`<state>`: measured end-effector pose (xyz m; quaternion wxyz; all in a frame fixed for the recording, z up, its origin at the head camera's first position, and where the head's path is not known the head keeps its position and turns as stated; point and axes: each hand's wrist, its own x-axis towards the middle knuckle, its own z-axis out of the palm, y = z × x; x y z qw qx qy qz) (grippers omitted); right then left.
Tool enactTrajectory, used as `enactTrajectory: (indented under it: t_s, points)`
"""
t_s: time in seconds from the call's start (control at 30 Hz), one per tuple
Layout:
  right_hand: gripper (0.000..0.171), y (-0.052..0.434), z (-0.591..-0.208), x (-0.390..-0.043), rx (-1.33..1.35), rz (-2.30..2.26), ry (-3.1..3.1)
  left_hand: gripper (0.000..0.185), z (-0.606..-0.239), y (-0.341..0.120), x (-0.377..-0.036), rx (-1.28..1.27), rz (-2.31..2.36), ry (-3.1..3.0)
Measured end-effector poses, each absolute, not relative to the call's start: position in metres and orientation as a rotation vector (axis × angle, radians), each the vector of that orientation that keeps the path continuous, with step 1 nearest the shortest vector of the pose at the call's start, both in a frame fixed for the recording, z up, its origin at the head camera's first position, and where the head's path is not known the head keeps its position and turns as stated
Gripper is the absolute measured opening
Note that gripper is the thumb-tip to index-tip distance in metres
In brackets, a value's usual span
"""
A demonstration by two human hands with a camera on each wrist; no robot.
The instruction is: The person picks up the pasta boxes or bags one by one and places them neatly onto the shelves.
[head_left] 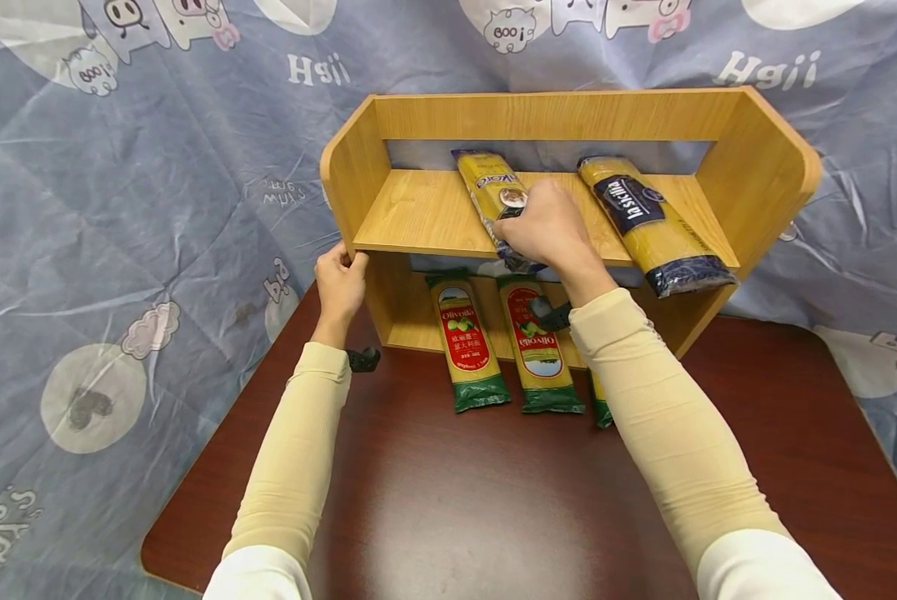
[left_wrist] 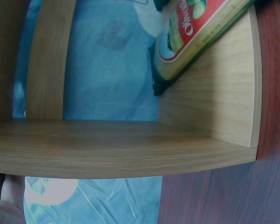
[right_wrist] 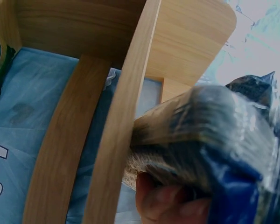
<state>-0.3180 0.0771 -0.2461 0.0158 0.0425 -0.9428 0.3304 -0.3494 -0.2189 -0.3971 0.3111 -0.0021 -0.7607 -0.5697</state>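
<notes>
My right hand (head_left: 546, 225) grips a yellow-and-blue pasta bag (head_left: 486, 183) that lies on the upper board of a small wooden shelf (head_left: 561, 115). In the right wrist view, curled fingers (right_wrist: 170, 200) are against one side of the clear, dark-blue-ended bag (right_wrist: 196, 135), which juts past the board's front edge. At the shelf's left side panel, my left hand (head_left: 339, 279) holds the front edge just by the upper board; only a few of its fingers (left_wrist: 9, 198) show in the left wrist view. A La Sicilia pasta bag (head_left: 647, 221) lies to the right on the upper board.
Below, two Olivoilà spaghetti packs (head_left: 467, 342) (head_left: 534, 333) lean out of the lower level onto the dark red table (head_left: 433, 500). Another green-ended pack (head_left: 602, 404) is mostly hidden by my right arm. A blue patterned cloth (head_left: 156, 208) hangs behind and at the left.
</notes>
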Motion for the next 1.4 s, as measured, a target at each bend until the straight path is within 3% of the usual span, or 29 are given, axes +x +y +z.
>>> enactTrajectory:
  t_s: [0.77,1.27,1.4]
  points:
    - [0.049,0.069,-0.258,-0.314,0.123,0.931,-2.921,0.019,-0.397,-0.217,-0.349,0.011,-1.492,-2.016]
    - [0.081,0.063,-0.265,-0.310,0.171,0.815,-2.912,0.017,-0.398,-0.218,-0.350,0.053,-1.472,-2.018]
    - [0.101,0.066,-0.266,-0.308,0.210,0.850,-2.918,0.017,-0.399,-0.217,-0.351,0.050,-1.477,-2.018]
